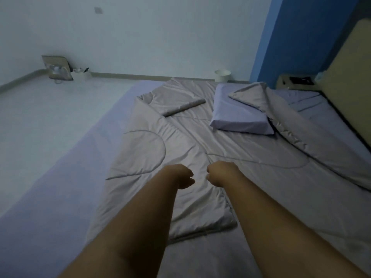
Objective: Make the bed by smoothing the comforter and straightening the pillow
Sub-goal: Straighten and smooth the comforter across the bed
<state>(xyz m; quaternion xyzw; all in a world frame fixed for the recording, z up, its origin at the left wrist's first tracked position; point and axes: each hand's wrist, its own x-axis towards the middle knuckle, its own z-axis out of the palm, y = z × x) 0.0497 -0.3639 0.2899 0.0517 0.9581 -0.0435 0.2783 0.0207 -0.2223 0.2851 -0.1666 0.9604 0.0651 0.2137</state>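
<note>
Comforter (180,129) rumpled on the bed (60,177), pillow (241,115) lying on it, my left hand (181,176) and right hand (220,172) curled over it, I cannot tell whether gripping

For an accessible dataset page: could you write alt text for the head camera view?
A person's left grip and right grip, fingers curled, reach over a rumpled grey comforter on a bed. A lilac pillow lies askew on it, a comforter flap overlapping its far corner.
</note>
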